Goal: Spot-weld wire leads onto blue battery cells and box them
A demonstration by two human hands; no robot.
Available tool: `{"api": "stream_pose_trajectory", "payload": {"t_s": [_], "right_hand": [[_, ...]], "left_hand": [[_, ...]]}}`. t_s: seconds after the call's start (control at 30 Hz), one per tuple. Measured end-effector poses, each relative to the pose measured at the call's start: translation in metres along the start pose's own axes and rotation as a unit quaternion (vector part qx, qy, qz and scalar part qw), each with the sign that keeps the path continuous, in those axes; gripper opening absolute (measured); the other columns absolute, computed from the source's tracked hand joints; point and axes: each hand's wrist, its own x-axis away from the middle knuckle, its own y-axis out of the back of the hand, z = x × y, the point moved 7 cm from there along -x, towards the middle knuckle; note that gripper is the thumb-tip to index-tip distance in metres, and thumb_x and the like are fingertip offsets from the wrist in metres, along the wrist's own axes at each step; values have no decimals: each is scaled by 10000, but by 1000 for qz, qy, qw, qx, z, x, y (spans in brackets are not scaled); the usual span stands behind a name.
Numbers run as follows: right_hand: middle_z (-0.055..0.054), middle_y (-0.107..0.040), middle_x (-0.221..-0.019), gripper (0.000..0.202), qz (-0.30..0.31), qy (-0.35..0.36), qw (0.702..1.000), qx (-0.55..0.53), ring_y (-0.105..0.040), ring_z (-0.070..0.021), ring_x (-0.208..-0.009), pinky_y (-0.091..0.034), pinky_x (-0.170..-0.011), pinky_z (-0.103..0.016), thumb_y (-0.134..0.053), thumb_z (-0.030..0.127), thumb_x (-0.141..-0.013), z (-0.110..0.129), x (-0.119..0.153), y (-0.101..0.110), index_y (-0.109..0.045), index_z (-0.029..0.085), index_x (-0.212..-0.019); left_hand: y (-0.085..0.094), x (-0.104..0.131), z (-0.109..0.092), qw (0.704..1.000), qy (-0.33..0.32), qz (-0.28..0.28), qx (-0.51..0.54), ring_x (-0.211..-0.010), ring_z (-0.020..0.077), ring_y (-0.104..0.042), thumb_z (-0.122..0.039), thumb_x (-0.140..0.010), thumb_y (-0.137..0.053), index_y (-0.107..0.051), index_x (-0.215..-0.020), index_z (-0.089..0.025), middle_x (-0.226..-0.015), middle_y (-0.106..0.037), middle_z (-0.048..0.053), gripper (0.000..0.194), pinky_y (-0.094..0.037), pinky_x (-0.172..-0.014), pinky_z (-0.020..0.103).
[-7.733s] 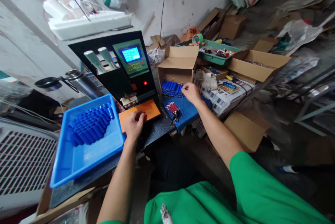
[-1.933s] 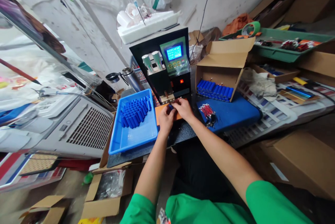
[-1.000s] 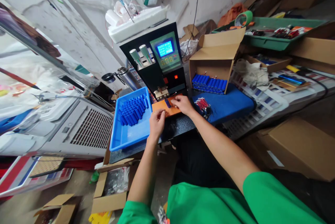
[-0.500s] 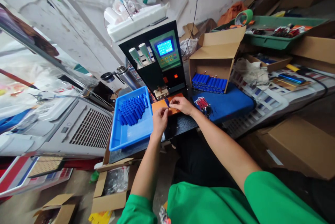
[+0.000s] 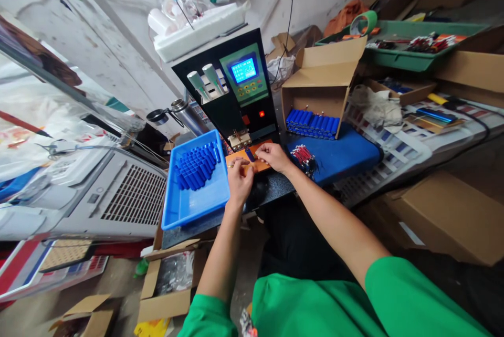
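A black machine with a lit blue screen stands on the table. At its foot, a blue cylinder lies on an orange board, below the metal electrodes. My left hand is at the board's left side, thumb and fingers apart, nothing visible between them. My right hand is just right of the cylinder with its fingertips pinched together; what they hold is too small to make out. Red and black wires lie in a bundle right of my right hand.
A blue tray with several blue cylinders is on the left. An open cardboard box of blue cylinders stands on the right, on a blue surface. Behind the tray is a steel flask. A green tray sits at the back right.
My left hand has opened and come away from the blue cylinder, moving slightly left. My right hand has stayed close to the cylinder. The view has shifted slightly.
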Motion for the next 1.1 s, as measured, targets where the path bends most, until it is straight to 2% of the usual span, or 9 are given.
{"api": "stream_pose_trajectory", "payload": {"t_s": [0.07,0.17,0.33,0.53,0.67,0.73,0.93,1.1], "right_hand": [[22,-562,-563,243,-18,-19,999,-28,-519,-123,-557,-404,-532,-238,-671,419,-721,-2,-1,3,-614,184,-693],[31,-547,-556,268,-38,-40,996,-64,-486,-103,-518,-381,-494,-223,-693,436,-700,-5,-2,5,-586,191,-687],[28,-542,-557,312,-50,-46,996,-63,-486,-98,-514,-377,-475,-212,-706,475,-706,-5,-3,6,-580,192,-673],[25,-556,-580,328,-63,-48,994,-72,-470,-90,-505,-357,-453,-203,-716,490,-692,-8,-5,7,-589,189,-691],[20,-565,-588,330,-63,-52,995,-65,-476,-91,-512,-359,-452,-201,-719,489,-694,-11,-7,6,-585,188,-687],[20,-570,-588,321,-63,-53,995,-62,-480,-90,-510,-364,-454,-200,-718,478,-704,-11,-7,6,-584,187,-688],[15,-585,-583,239,-70,-80,993,-52,-487,-86,-489,-379,-460,-202,-696,386,-738,-12,-10,5,-593,179,-676],[-6,-613,-597,235,-69,-83,994,-36,-519,-104,-515,-396,-476,-213,-683,384,-750,-9,-14,-2,-614,175,-668]], "left_hand": [[-9,-3,1,999,-37,37,1,-1157,234,-614,-208,-822,-644,-684,-1071,-204,-1198,-636,104,252,-521,-1002,392],[-23,-7,8,995,-46,89,15,-1126,234,-641,-181,-843,-616,-651,-1228,-209,-1217,-658,106,387,-523,-1014,414],[-30,-5,22,995,-7,85,51,-1012,215,-675,-221,-848,-645,-605,-1317,-219,-1116,-696,92,471,-558,-932,382],[-24,-8,24,987,65,66,130,-788,162,-667,-360,-946,-561,-624,-1246,-208,-957,-704,56,342,-563,-732,303],[-22,-21,19,991,69,65,97,-683,155,-607,-360,-908,-624,-669,-935,-204,-745,-648,13,164,-503,-650,270],[-24,-25,18,991,69,65,94,-651,146,-581,-360,-901,-631,-646,-865,-197,-716,-626,8,168,-483,-627,261],[-33,-22,25,988,85,75,104,-782,156,-640,-364,-928,-571,-644,-1022,-183,-909,-700,42,217,-517,-746,275],[-33,-19,27,992,78,68,76,-890,189,-681,-336,-946,-552,-654,-1094,-190,-980,-725,66,232,-536,-834,309]]}}
